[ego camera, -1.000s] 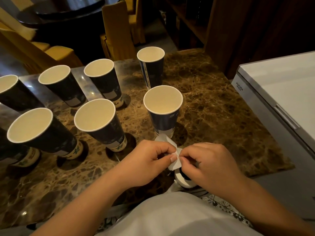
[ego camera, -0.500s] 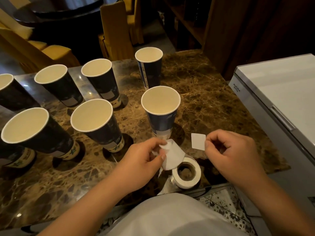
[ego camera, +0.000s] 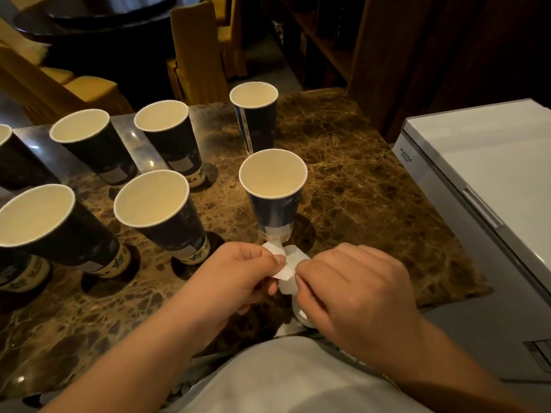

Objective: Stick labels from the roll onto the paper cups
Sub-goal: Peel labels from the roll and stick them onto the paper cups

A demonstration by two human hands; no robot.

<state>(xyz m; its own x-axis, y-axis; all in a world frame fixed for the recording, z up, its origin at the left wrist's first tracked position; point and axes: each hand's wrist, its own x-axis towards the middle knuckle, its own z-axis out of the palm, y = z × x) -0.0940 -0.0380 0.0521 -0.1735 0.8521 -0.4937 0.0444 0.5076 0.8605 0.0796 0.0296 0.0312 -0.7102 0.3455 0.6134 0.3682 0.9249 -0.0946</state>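
- Half a second back my right hand (ego camera: 354, 296) was out to the side with a loose square label pinched in it; now it has come back in, fingertip to fingertip with my left hand (ego camera: 238, 272)
- That loose label is nowhere I can see; whether it went onto the nearest cup (ego camera: 275, 201) I can't tell, though a pale patch shows low on that cup, just beyond my fingers
- Left fingers pinched narrow on the free end of the label strip (ego camera: 284, 263), thumb on top
- Right fingers curled down onto the same strip; the pinch itself is under my knuckles, so I can't say whether they have closed on a label
- My reading: I'm starting to peel the next label, so the one before is probably dealt with
- Label roll (ego camera: 299, 314) sits just under my right hand, mostly covered, only a white edge showing
- Other cups (ego camera: 155, 201) stand off past my left fingers on the table (ego camera: 357, 186); some show pale patches low down, probably labels
- The far left cups are cut by the frame edge
- Dim light, strip details blurred
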